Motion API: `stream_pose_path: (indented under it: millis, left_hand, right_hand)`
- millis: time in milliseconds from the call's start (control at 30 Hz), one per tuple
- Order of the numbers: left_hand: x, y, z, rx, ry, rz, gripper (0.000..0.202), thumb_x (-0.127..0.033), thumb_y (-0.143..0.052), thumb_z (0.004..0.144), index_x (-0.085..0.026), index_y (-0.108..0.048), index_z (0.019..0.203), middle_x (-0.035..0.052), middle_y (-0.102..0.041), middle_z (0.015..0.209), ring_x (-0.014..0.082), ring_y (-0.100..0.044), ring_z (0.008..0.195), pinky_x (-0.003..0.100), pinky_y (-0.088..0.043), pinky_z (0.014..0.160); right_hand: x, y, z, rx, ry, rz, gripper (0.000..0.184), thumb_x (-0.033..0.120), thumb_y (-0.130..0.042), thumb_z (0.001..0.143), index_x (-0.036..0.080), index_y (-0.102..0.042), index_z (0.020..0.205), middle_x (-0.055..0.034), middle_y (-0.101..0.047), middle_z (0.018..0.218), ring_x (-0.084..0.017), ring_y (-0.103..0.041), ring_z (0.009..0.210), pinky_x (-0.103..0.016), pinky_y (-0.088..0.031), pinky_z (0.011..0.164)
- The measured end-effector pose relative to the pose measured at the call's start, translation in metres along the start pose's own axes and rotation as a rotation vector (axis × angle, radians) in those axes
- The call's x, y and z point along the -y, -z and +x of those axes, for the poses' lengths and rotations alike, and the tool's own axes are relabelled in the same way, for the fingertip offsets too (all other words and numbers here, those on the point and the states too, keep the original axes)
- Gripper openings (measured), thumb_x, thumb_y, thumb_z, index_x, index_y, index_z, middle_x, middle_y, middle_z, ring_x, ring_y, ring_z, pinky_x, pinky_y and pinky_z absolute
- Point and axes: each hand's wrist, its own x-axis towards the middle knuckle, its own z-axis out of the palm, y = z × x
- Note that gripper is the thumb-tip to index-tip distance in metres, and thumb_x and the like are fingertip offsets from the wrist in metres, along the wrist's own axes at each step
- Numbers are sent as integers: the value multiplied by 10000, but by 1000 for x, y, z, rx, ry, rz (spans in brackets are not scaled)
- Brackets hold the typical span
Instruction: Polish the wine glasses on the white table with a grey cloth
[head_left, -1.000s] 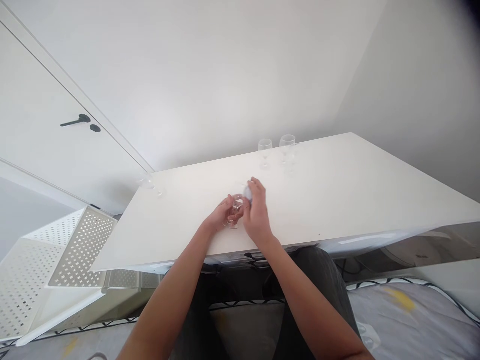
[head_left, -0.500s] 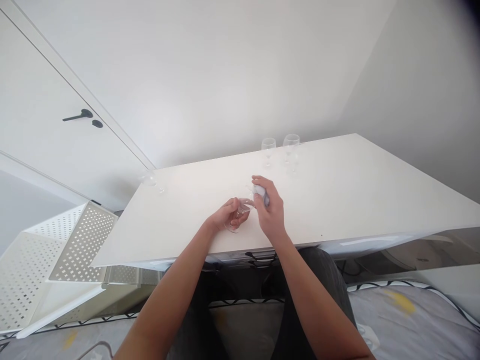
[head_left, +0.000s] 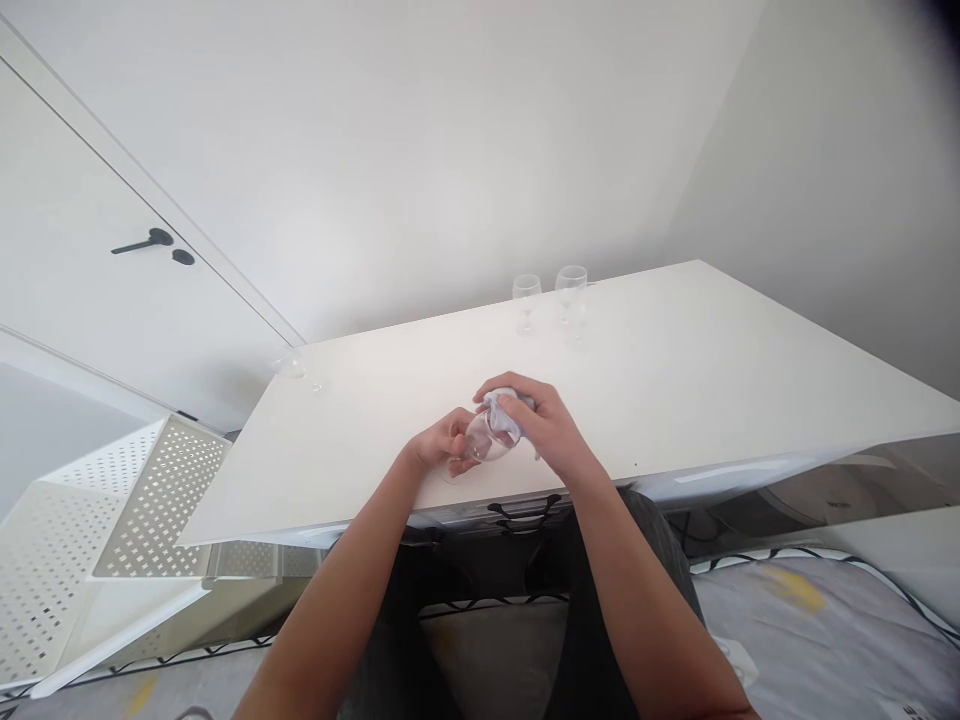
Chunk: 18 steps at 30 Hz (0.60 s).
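A clear wine glass [head_left: 486, 443] lies tilted over the near middle of the white table [head_left: 675, 380]. My left hand [head_left: 435, 447] grips it from the left, fingers wrapped round the stem end. My right hand [head_left: 544, 425] is closed on a small pale cloth [head_left: 501, 408] and presses it onto the glass bowl from above and the right. The two hands are almost touching.
Two upright wine glasses [head_left: 526, 299] [head_left: 571, 290] stand at the table's far edge, and another glass [head_left: 294, 367] sits at the far left corner. A white perforated rack [head_left: 112, 510] is left of the table. A door with a black handle [head_left: 142, 242] lies behind.
My right hand with the cloth has come down and closer, now covering the glass bowl. The glass has tipped towards me in my left hand.
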Motion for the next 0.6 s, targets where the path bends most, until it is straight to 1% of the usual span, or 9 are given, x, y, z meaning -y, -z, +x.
stream_pose_path:
  millis: [100, 200, 267, 333, 400, 467, 533, 567, 600]
  left_hand:
    - [-1, 1, -3, -63, -81, 45, 829, -860, -831, 625, -126, -749, 1003, -1, -551, 489, 100, -454, 316, 227, -379, 356]
    - [-4, 1, -2, -201, -178, 66, 867, -925, -715, 694, -103, -759, 964, 15, -565, 508, 73, -429, 331, 217, -354, 377]
    - [-5, 0, 1, -301, -229, 40, 878, -936, -637, 759, -108, -750, 1027, 6, -567, 535, 64, -410, 347, 214, -333, 390]
    - [-5, -3, 6, -413, -255, -16, 809, -902, -595, 835, -127, -722, 1028, -11, -549, 566, 58, -405, 387, 214, -334, 424]
    - [-4, -5, 11, -521, -241, -36, 665, -800, -633, 900, -136, -665, 888, -23, -510, 579, 53, -403, 444, 214, -336, 464]
    - [-2, -7, 14, -571, -184, -9, 521, -633, -723, 926, -145, -597, 793, -29, -482, 588, 54, -416, 495, 217, -337, 493]
    - [0, -8, 14, -527, -136, 20, 452, -535, -736, 942, -153, -571, 766, -38, -451, 578, 56, -412, 508, 221, -327, 502]
    - [1, -8, 13, -479, -120, 25, 454, -537, -713, 959, -154, -571, 762, -40, -440, 570, 57, -403, 502, 223, -321, 502]
    - [1, -8, 12, -418, -106, 27, 482, -565, -686, 971, -153, -573, 749, -40, -432, 560, 57, -393, 491, 227, -313, 498]
  right_hand:
    - [-1, -16, 6, -5, -135, 388, 285, 475, -546, 1033, 234, -678, 1111, -94, -770, 1156, -236, -740, 905, -352, -612, 720]
    - [-12, -35, 11, -215, -74, 506, 374, 544, -464, 1071, 241, -578, 1258, -145, -714, 1369, -287, -750, 1140, -456, -650, 917]
    - [-21, -44, 11, -388, 12, 375, 393, 544, -401, 1108, 258, -527, 1346, -158, -667, 1457, -287, -723, 1245, -493, -636, 999]
    - [-29, -49, 9, -526, 163, 132, 360, 494, -417, 1125, 282, -521, 1396, -150, -629, 1516, -279, -670, 1350, -511, -606, 1074]
    - [-36, -49, 8, -484, 362, -175, 295, 382, -474, 1119, 301, -581, 1381, -119, -617, 1548, -279, -581, 1466, -556, -518, 1197]
    - [-41, -48, 8, -329, 514, -481, 284, 257, -495, 1094, 314, -655, 1323, -76, -642, 1536, -288, -519, 1526, -634, -352, 1311]
    - [-42, -46, 9, -259, 554, -692, 295, 196, -518, 1062, 314, -702, 1261, -54, -692, 1470, -302, -544, 1501, -685, -188, 1359]
    - [-40, -44, 9, -289, 537, -736, 275, 199, -542, 1048, 309, -718, 1229, -55, -721, 1415, -309, -593, 1447, -693, -151, 1364]
    - [-37, -42, 9, -348, 499, -732, 239, 221, -571, 1035, 300, -731, 1194, -64, -747, 1349, -313, -650, 1362, -690, -172, 1359]
